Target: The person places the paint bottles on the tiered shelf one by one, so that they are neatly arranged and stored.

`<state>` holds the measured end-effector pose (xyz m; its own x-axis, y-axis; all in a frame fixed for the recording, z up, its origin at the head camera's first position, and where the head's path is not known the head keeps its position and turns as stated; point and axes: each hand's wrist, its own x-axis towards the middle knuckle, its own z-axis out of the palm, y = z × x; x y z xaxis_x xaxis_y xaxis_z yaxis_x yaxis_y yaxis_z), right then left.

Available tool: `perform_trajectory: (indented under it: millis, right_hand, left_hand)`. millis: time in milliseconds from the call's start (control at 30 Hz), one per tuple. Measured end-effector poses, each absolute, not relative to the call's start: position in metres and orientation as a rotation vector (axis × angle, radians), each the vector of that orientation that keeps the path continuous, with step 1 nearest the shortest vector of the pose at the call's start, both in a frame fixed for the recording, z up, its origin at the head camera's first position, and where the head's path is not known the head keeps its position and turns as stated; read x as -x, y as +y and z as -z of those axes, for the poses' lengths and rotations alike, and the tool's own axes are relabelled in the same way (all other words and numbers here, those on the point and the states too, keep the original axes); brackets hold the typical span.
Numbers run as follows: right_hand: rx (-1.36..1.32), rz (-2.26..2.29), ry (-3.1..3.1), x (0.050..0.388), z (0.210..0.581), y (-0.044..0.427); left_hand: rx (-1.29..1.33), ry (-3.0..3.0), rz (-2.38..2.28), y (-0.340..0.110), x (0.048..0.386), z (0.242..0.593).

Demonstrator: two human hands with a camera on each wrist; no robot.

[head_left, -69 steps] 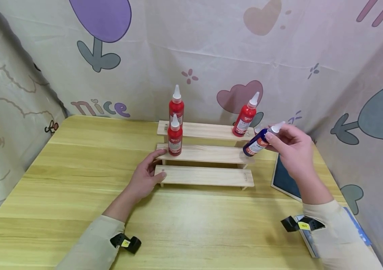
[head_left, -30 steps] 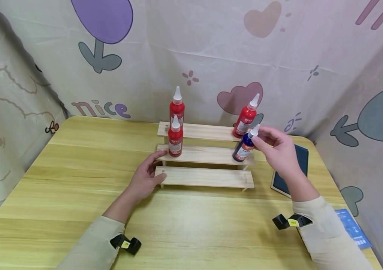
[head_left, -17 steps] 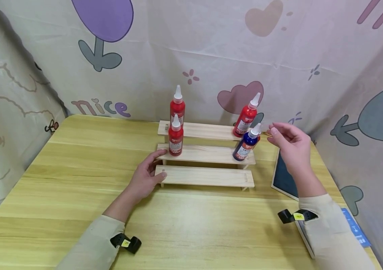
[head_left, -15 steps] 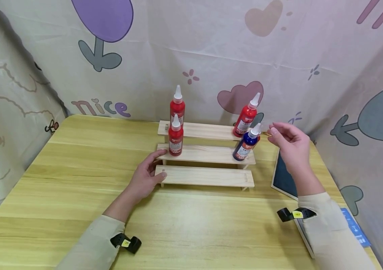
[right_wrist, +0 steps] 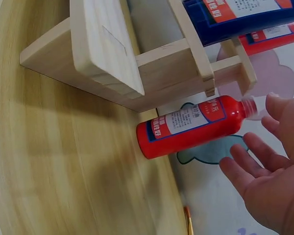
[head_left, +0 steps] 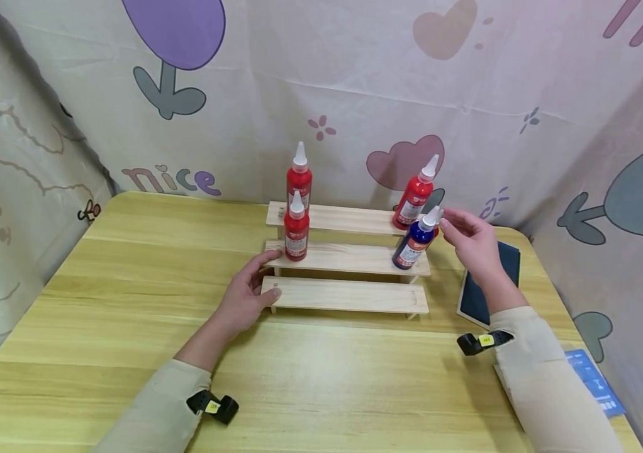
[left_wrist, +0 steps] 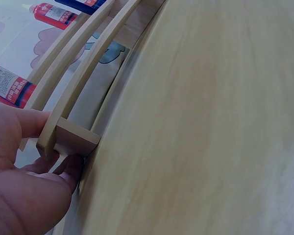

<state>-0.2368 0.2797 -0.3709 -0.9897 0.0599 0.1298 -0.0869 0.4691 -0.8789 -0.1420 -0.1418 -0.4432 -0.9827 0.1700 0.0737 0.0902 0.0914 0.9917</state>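
My left hand point(head_left: 243, 296) grips the left end of a three-tier wooden display rack point(head_left: 350, 296); in the left wrist view its thumb and fingers wrap the end. On the middle tier stand a red paint bottle point(head_left: 296, 239) at left and a blue paint bottle point(head_left: 412, 245) at right. Two more red bottles, one at left point(head_left: 299, 179) and one at right point(head_left: 414, 201), occupy the top tier. My right hand point(head_left: 474, 242), fingers spread, is beside the neck of another red bottle point(right_wrist: 191, 126) standing on the table right of the rack. Its cap is mostly hidden.
A dark framed board point(head_left: 477, 299) lies to the right of the rack. Farther forward, a blue printed sheet point(head_left: 596, 384) and a pale-edged flat item are partly under the right sleeve. A thin orange stick point(right_wrist: 188, 220) lies near the table's back edge. Printed cloth point(head_left: 344, 82) hangs behind.
My right hand set the blue bottle down on the middle tier's right end, let it go, drew back right, then came left to the red bottle behind. My left hand stays on the rack.
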Motion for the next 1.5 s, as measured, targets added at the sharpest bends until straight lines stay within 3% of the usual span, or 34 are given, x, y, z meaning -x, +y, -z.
perform_trajectory:
  millis: [633,1500]
  right_hand:
    - [0.075,-1.632,-2.512,0.245,0.375,0.271]
    - [-0.045,-1.559,-2.615,0.242,0.379,0.276]
  left_hand:
    - [-0.278,2.252,-2.091,-0.141,0.142,0.443]
    - [-0.266,2.254,-2.085,-0.141,0.143,0.444]
